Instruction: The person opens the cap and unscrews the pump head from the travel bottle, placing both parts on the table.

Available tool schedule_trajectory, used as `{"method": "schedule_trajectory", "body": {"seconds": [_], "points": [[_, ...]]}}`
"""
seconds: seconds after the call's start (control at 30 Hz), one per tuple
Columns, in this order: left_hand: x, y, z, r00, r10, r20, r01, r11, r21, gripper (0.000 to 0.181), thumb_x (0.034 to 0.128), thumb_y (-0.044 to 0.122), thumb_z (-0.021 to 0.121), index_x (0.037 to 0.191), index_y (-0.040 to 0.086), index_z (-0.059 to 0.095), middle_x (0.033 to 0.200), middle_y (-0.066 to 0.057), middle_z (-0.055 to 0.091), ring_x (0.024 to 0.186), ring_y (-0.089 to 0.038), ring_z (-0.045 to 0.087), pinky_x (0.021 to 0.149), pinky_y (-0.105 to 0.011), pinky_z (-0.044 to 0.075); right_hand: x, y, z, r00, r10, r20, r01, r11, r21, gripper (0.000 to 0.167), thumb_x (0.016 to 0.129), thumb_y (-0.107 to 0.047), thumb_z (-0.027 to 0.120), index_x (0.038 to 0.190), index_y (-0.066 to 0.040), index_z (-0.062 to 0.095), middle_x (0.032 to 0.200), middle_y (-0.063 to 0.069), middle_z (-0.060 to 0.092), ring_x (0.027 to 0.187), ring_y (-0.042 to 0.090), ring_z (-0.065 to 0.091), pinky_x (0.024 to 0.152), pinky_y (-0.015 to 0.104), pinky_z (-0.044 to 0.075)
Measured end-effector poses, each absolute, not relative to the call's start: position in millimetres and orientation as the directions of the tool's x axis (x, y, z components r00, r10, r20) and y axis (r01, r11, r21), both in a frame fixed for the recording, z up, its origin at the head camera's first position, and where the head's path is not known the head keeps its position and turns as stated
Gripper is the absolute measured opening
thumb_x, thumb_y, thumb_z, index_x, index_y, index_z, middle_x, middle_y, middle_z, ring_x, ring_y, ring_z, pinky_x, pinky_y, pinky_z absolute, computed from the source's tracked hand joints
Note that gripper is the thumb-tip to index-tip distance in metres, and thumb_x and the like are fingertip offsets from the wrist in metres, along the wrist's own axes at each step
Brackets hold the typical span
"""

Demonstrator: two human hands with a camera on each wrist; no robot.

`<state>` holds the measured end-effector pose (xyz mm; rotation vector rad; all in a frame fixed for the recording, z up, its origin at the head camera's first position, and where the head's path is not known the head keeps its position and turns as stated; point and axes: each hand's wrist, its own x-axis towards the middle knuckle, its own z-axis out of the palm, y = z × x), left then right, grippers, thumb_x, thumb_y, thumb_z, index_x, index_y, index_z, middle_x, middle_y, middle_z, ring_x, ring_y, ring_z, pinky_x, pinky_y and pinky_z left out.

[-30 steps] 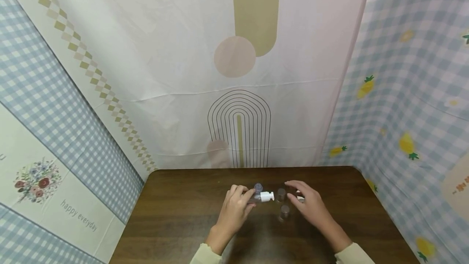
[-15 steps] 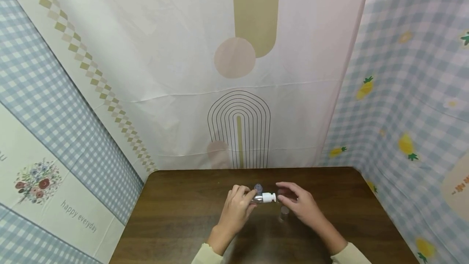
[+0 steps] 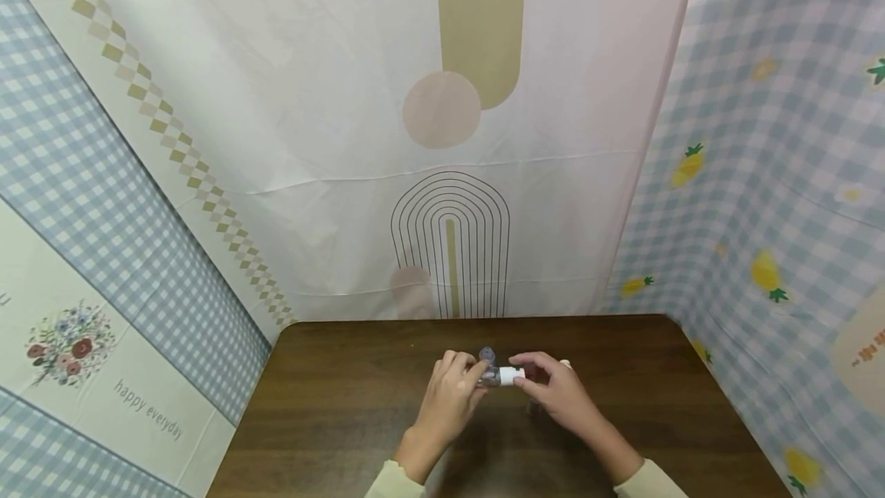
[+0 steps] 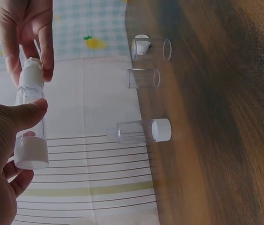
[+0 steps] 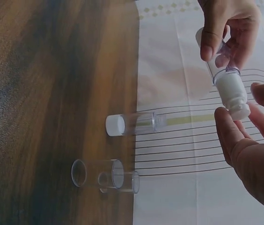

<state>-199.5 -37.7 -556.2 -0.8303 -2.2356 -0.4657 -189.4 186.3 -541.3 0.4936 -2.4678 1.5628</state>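
A small clear bottle (image 4: 37, 123) with a white base and a white pump top (image 4: 32, 74) lies across my left hand (image 4: 1, 140), whose thumb and fingers grip its clear body. In the head view my left hand (image 3: 445, 398) holds it tilted sideways, pump toward the right. The fingers of my right hand (image 3: 556, 394) are around the pump end; in the right wrist view my right hand (image 5: 258, 140) has its fingertips at the pump's nozzle (image 5: 238, 109), and whether they pinch it is hard to tell.
On the wooden table (image 3: 332, 406) stands a second clear bottle (image 4: 135, 132) with a white base. Two clear cylindrical caps (image 4: 151, 49) (image 4: 143, 78) stand to its right, with a small white piece (image 4: 142, 43) behind them. Patterned cloth (image 3: 332, 137) hangs behind the table.
My right hand has moved left to the pump end of the bottle, its fingers closing in around it. My left hand keeps its grip and has shifted slightly right.
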Motion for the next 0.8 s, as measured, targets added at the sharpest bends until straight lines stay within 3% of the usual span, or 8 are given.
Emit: {"method": "schedule_trajectory", "body": {"seconds": [0.3,0.6,0.8], "points": [[-197.4,-36.7,-554.3,-0.544,0.435,0.718,0.677,0.733,0.069,0.047,0.0701,0.023,0.095,0.112,0.012,0.077,0.102,-0.001,0.068,0.094,-0.02,0.058,0.073,-0.032,0.046,-190.9,186.0,-545.2,-0.942,-0.213,0.259,-0.321,0.351,-0.879,0.023,0.09,-0.007,0.078,0.112,-0.003,0.072,0.109,0.013,0.073,0.089,0.002,0.063,0.076,0.021,0.056],[-196.0,-37.3,-554.2,-0.545,0.438,0.715,0.684,0.726,0.076,0.047,0.0708,0.024,0.094,0.112,0.012,0.075,0.103,-0.001,0.068,0.095,-0.02,0.06,0.074,-0.032,0.048,-191.0,186.2,-546.6,-0.945,-0.214,0.246,-0.306,0.323,-0.896,0.02,0.091,-0.005,0.077,0.11,-0.002,0.072,0.11,0.016,0.073,0.096,0.018,0.071,0.08,0.023,0.058],[-194.9,-38.0,-552.4,-0.545,0.446,0.71,0.693,0.717,0.081,0.047,0.0713,0.024,0.094,0.113,0.012,0.075,0.104,-0.001,0.068,0.094,-0.019,0.062,0.073,-0.031,0.05,-189.7,187.2,-543.7,-0.948,-0.205,0.244,-0.3,0.319,-0.899,0.021,0.091,-0.006,0.077,0.111,-0.002,0.072,0.113,0.016,0.073,0.095,0.011,0.07,0.078,0.02,0.058]]}}
